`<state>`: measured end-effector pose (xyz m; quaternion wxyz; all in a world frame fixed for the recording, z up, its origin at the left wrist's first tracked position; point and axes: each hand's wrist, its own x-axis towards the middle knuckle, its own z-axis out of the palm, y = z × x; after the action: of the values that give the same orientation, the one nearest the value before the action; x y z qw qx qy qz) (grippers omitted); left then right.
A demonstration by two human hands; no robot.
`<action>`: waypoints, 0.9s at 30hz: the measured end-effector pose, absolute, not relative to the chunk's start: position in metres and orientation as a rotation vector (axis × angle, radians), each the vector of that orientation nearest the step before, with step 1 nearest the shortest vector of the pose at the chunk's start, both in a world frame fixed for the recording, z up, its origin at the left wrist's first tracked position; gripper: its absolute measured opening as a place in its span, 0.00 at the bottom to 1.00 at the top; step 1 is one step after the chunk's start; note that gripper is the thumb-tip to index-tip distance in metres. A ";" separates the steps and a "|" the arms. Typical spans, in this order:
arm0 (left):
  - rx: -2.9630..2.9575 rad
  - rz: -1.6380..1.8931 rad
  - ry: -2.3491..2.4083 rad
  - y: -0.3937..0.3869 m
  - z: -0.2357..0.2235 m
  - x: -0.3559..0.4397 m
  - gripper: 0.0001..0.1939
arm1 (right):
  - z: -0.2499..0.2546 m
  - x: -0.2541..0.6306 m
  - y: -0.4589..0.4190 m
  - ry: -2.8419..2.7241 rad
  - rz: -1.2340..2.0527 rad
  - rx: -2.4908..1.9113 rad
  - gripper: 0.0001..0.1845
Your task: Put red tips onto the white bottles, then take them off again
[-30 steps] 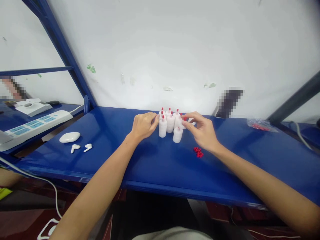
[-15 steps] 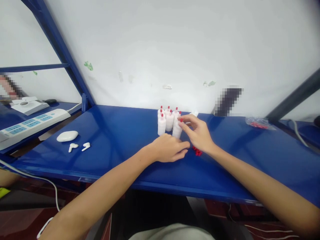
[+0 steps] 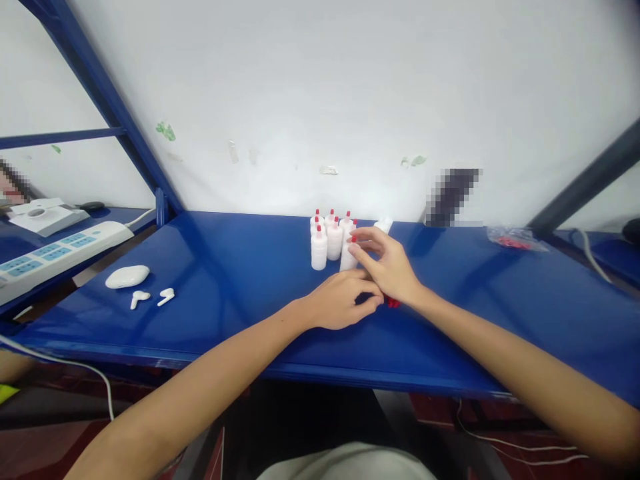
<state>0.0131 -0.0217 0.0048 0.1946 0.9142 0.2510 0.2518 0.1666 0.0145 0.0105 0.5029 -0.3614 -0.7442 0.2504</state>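
Note:
A cluster of small white squeeze bottles (image 3: 319, 252) with pointed red tips stands upright on the blue table. My right hand (image 3: 390, 267) has its thumb and fingers around the red-tipped top of the nearest right-hand bottle (image 3: 348, 257), which stays upright. Below it, my left hand (image 3: 340, 300) rests low over the table, its thumb and forefinger drawn together beside a small pile of red caps (image 3: 393, 302). Whatever lies between those fingertips is hidden. Both hands partly cover the pile, and the left hand hides the held bottle's base.
White earbuds (image 3: 166, 296) and their case (image 3: 127, 277) lie on the left. A power strip (image 3: 65, 250) is farther left. Behind my right hand lies a white item (image 3: 384, 225). A clear bag of red pieces (image 3: 515, 241) sits at the back right, before the wall.
My left hand has shifted right and slightly nearer, so its fingertips now reach the red caps. My right hand stays at the same bottle. The whole view has moved slightly.

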 end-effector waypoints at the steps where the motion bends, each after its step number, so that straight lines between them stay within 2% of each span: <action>1: 2.570 0.687 0.713 -0.021 0.005 0.012 0.12 | 0.011 0.167 0.014 -1.802 0.590 -0.868 0.16; 9: 2.470 0.761 1.001 -0.020 0.008 0.005 0.19 | 0.027 0.196 0.022 -1.678 0.467 -0.956 0.11; 15: 2.422 0.759 1.200 -0.019 0.009 0.005 0.21 | 0.012 0.226 0.051 -1.569 0.393 -1.137 0.09; 19: 2.416 0.722 1.306 -0.018 0.009 0.004 0.20 | -0.001 0.232 0.064 -1.666 0.393 -1.232 0.16; 23: 2.454 0.705 1.335 -0.017 0.009 0.003 0.20 | -0.006 0.230 0.068 -1.651 0.582 -1.232 0.25; 27: 2.556 0.648 1.183 -0.018 0.009 0.004 0.18 | -0.007 0.228 0.071 -1.608 0.741 -1.174 0.27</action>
<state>0.0035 -0.0185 0.0090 0.1255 0.8774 0.4060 0.2226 0.2284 0.0711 -0.0067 0.4872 -0.4826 -0.6611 0.3045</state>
